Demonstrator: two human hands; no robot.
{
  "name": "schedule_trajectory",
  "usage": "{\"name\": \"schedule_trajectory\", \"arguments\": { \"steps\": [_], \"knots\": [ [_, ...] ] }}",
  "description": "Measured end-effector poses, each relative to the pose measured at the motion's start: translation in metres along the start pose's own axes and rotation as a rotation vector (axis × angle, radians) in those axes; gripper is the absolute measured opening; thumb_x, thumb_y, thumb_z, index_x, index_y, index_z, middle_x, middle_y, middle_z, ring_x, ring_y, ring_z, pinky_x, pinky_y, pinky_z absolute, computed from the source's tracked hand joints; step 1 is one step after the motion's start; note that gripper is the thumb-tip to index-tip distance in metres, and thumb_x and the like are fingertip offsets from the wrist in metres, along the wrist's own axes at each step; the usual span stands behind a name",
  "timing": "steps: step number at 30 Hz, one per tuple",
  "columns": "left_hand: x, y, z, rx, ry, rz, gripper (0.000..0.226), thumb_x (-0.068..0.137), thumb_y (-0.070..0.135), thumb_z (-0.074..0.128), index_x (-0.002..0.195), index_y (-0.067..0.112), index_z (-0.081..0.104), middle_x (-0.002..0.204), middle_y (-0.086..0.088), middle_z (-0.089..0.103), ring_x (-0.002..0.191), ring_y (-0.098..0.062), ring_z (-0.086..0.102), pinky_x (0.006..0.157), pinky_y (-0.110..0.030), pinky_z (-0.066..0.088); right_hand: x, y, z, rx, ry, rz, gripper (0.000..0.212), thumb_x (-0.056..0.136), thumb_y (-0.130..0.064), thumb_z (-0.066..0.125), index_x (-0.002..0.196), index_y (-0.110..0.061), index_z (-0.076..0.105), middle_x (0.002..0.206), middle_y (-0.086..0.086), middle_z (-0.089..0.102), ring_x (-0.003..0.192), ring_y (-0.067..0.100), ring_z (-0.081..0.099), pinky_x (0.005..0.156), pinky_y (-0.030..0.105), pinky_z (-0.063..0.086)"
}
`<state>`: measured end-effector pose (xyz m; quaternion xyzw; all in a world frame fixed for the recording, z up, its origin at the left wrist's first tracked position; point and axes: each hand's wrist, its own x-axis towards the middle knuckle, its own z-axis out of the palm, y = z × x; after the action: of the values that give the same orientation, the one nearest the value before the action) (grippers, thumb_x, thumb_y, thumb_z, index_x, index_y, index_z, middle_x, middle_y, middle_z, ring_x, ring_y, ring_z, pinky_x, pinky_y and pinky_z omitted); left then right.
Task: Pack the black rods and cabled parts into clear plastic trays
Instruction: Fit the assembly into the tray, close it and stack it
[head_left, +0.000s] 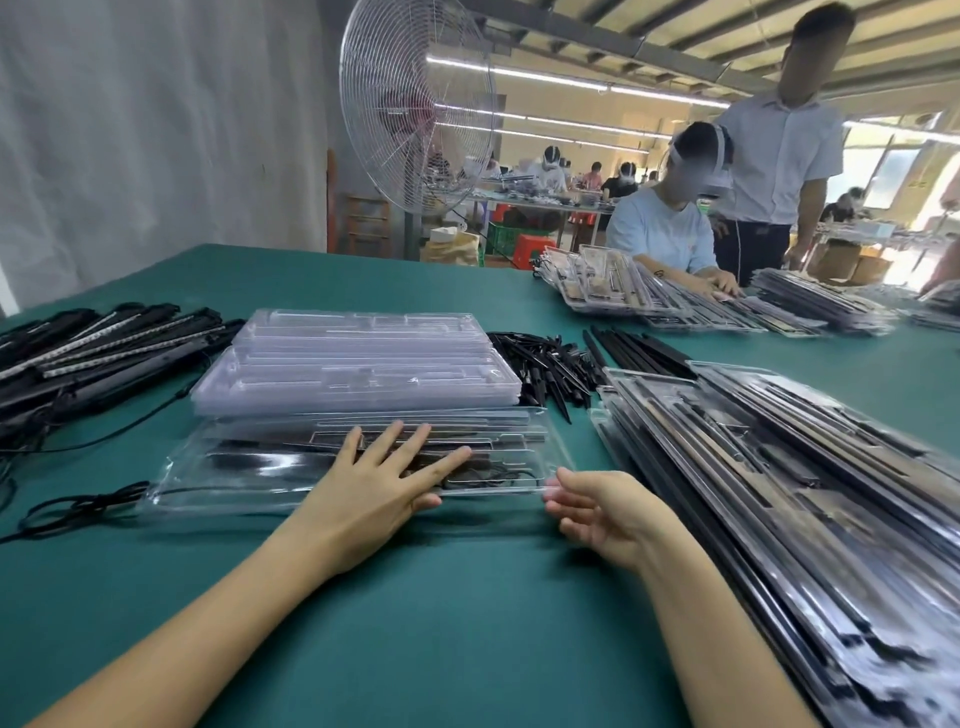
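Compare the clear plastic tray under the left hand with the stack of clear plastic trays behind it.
The near clear plastic tray holds black parts and a coiled cable; the stack of clear plastic trays looks empty. The near tray lies low on the green table; the stack stands several trays high. The left hand presses flat on the near tray; nothing touches the stack. Both are long, transparent and moulded.

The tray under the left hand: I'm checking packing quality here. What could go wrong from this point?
The left hand presses flat on the clear tray; pushing unevenly could flex it and shift the parts inside. A black cable lies loose at the tray's left end and might snag or get pinched. The packed stack on the right is fanned out, so another tray may slide off.
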<state>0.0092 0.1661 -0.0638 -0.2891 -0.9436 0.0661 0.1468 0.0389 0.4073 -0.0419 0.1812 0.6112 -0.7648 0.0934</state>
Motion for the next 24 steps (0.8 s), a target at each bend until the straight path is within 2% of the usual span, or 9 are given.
{"name": "schedule_trajectory", "arguments": {
  "steps": [4,9,11,13,15,16,18,20,24],
  "knots": [
    [0.0,0.005,-0.001,0.056,-0.013,-0.007,0.064,0.1,0.042,-0.002,0.134,0.028,0.051,0.124,-0.016,0.062,0.109,-0.039,0.061,0.077,-0.059,0.053,0.008,0.007,0.007,0.03,0.12,-0.065,0.02,0.095,-0.006,0.049,0.078,0.0,0.057,0.062,0.009,0.054,0.035,0.007,0.053,0.036,0.016,0.044],
    [-0.002,0.011,-0.008,0.033,-0.044,-0.03,0.062,0.1,0.042,-0.003,0.136,0.028,0.046,0.123,-0.017,0.063,0.108,-0.04,0.062,0.077,-0.059,0.053,0.016,0.012,0.007,0.0,0.191,-0.119,0.023,0.093,-0.01,0.055,0.07,-0.004,0.056,0.042,0.0,0.053,0.03,0.004,0.045,0.032,0.014,0.036],
    [-0.003,0.01,-0.008,0.018,-0.029,-0.02,0.054,0.1,0.043,0.0,0.147,0.03,0.025,0.123,-0.014,0.063,0.108,-0.038,0.062,0.078,-0.057,0.053,0.015,0.011,0.005,-0.005,0.146,-0.116,0.023,0.093,-0.014,0.057,0.072,-0.003,0.057,0.042,-0.001,0.055,0.032,0.005,0.047,0.033,0.015,0.038],
    [-0.004,0.006,-0.007,0.044,0.001,-0.007,0.057,0.096,0.045,0.014,0.15,0.029,0.002,0.124,-0.011,0.063,0.109,-0.036,0.063,0.079,-0.055,0.054,0.015,0.011,0.003,0.011,0.102,-0.095,0.023,0.093,-0.014,0.057,0.075,0.001,0.056,0.044,0.002,0.057,0.034,0.008,0.053,0.036,0.017,0.043],
    [-0.003,0.005,-0.003,0.019,-0.004,0.016,0.058,0.091,0.042,0.025,0.147,0.03,0.017,0.125,-0.012,0.062,0.109,-0.038,0.061,0.08,-0.058,0.052,0.017,0.007,0.003,-0.004,0.095,-0.088,0.016,0.093,-0.008,0.056,0.084,0.005,0.054,0.054,0.011,0.059,0.037,0.013,0.057,0.038,0.02,0.048],
    [-0.001,0.005,0.0,0.016,0.016,0.032,0.054,0.092,0.043,0.026,0.145,0.035,0.017,0.132,-0.013,0.057,0.116,-0.04,0.057,0.086,-0.06,0.049,0.018,0.004,0.004,-0.044,0.099,-0.086,0.009,0.092,-0.002,0.055,0.092,0.006,0.051,0.062,0.015,0.059,0.038,0.015,0.059,0.039,0.022,0.05],
    [0.001,0.004,0.011,0.046,-0.033,0.021,0.054,0.099,0.049,0.019,0.139,0.048,-0.017,0.155,-0.009,0.027,0.139,-0.038,0.028,0.108,-0.059,0.027,0.022,-0.004,0.003,-0.155,0.092,-0.057,0.007,0.091,0.008,0.051,0.097,0.006,0.046,0.072,0.019,0.058,0.04,0.017,0.062,0.04,0.023,0.051],
    [0.001,0.001,0.021,0.06,-0.078,0.004,0.059,0.099,0.05,0.013,0.124,0.049,-0.04,0.16,-0.003,0.003,0.146,-0.032,0.006,0.115,-0.054,0.009,0.028,-0.011,0.002,-0.233,0.071,-0.009,0.007,0.09,0.011,0.051,0.085,0.006,0.049,0.064,0.016,0.06,0.039,0.016,0.062,0.039,0.021,0.05],
    [0.003,0.002,0.02,0.049,-0.055,0.002,0.06,0.1,0.049,0.013,0.121,0.049,-0.043,0.16,-0.002,0.0,0.147,-0.03,0.003,0.115,-0.053,0.009,0.037,-0.019,0.004,-0.336,0.083,0.114,0.015,0.093,0.0,0.053,0.078,-0.002,0.051,0.066,0.008,0.061,0.039,0.013,0.062,0.036,0.016,0.043]
  ]
}}
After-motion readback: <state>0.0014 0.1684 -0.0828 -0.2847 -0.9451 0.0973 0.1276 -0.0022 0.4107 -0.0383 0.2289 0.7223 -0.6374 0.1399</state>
